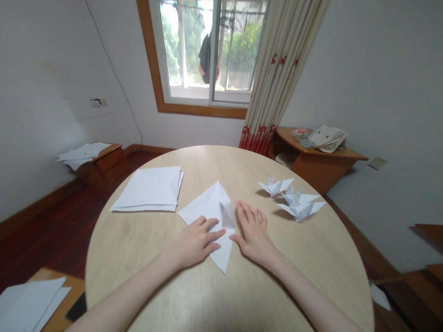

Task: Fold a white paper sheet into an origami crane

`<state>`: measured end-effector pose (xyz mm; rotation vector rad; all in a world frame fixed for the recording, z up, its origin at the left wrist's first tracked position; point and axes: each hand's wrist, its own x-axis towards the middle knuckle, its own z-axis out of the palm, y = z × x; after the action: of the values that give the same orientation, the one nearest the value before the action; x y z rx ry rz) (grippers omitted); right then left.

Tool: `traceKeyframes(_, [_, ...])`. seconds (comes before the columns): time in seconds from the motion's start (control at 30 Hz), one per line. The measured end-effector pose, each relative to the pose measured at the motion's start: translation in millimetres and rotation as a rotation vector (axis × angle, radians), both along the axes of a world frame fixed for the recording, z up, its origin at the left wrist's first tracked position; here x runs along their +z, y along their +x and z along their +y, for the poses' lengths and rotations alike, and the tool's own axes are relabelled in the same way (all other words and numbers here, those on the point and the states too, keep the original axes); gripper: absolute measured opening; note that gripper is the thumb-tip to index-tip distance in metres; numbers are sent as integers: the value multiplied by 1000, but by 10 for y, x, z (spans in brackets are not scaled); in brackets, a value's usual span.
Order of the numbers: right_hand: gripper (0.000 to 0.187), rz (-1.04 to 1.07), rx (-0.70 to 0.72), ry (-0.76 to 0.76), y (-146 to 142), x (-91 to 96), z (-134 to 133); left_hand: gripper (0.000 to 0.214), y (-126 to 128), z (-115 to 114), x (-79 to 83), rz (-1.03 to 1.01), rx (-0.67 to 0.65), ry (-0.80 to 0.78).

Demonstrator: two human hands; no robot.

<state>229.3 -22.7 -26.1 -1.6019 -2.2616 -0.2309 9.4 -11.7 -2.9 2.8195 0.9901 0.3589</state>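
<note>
Head view: white, angular folded paper (212,205) lies under the left hand's (196,243) spread fingers, beside the right hand's (254,236) parted fingers.

Lettering, brands, numbers and signs: none that you can read, whether on the folded white sheet (204,207) before you, the stacked paper squares (148,189), the origami cranes (300,211) or the red-patterned curtain (285,60).

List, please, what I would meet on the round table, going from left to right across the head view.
Flat stack of white paper sheets → partly folded white paper sheet → right-hand fingers → folded white paper birds.
</note>
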Motion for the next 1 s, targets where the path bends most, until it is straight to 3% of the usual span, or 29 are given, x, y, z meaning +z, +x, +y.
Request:
traceKeyframes(0.53, [120, 29, 86, -127, -100, 109, -201, 36, -1, 13, -5, -1, -11, 9])
traceKeyframes(1.0, [130, -26, 190, -158, -161, 157, -290, 37, -11, 22, -17, -7, -13, 9])
